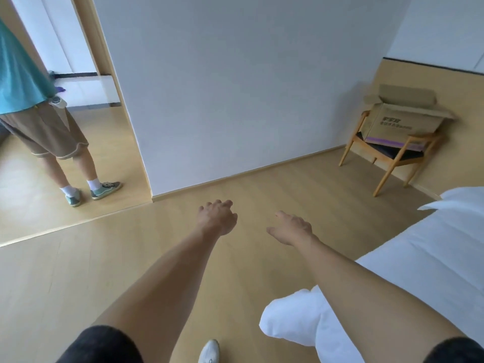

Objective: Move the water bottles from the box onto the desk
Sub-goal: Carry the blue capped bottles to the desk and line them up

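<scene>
Pale wood-look floor (78,271) gleams smooth with a soft sheen, the matt brown cardboard box (403,121) sits on a light varnished wooden chair (387,176) with a dark seat pad, and plain white cloth covers the bed (432,258).

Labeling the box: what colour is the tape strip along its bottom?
Purple, on the brown cardboard box sitting on the wooden chair. Head view, the only one.

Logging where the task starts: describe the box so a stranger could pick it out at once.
Look to the far right corner, where the grey wall meets the tan panelled wall. A wooden chair stands there, and the box sits on its seat. It is the only cardboard thing in view, brown, its top flaps open, dark print on its side.
</scene>
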`<state>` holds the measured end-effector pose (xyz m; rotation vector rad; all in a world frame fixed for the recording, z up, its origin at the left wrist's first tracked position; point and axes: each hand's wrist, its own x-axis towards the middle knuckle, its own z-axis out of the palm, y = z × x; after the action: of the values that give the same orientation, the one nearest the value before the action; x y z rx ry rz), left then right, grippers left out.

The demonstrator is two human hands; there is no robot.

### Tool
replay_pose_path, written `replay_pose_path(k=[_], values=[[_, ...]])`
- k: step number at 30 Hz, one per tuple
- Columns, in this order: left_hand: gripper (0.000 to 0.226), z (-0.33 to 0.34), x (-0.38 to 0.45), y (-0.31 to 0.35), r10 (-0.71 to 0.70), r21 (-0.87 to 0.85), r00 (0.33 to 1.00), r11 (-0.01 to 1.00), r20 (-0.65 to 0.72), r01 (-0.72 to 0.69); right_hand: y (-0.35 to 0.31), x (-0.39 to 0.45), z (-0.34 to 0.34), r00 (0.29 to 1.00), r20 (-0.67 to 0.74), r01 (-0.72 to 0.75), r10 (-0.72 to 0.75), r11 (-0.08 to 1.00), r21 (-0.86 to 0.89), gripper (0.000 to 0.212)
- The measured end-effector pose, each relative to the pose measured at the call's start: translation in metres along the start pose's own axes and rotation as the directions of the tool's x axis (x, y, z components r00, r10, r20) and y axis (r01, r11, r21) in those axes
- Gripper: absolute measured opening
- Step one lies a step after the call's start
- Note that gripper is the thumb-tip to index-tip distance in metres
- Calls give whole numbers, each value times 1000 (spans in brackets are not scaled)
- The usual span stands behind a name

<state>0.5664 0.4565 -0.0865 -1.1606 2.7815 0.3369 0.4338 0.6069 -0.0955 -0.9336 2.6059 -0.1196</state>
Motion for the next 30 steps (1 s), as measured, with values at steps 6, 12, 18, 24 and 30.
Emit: replay_pose_path(k=[6,12,18,24,30], values=[[50,-28,120,5,154,-35,987,988,36,-153,-15,80,-40,987,-48,-156,157,988,25,60],[50,-46,211,23,276,-57,959,960,65,-273,-17,138,-67,959,-71,-271,274,961,50,61],[50,-39,270,63,384,-41,916,923,114,-382,8,175,-83,918,-61,-388,392,919,77,59],[51,-36,328,110,458,-21,880,888,122,-459,47,228,-93,883,-52,-458,467,880,124,61],[51,-47,409,173,485,45,866,869,126,-493,97,308,-117,864,-55,-484,501,856,183,63]])
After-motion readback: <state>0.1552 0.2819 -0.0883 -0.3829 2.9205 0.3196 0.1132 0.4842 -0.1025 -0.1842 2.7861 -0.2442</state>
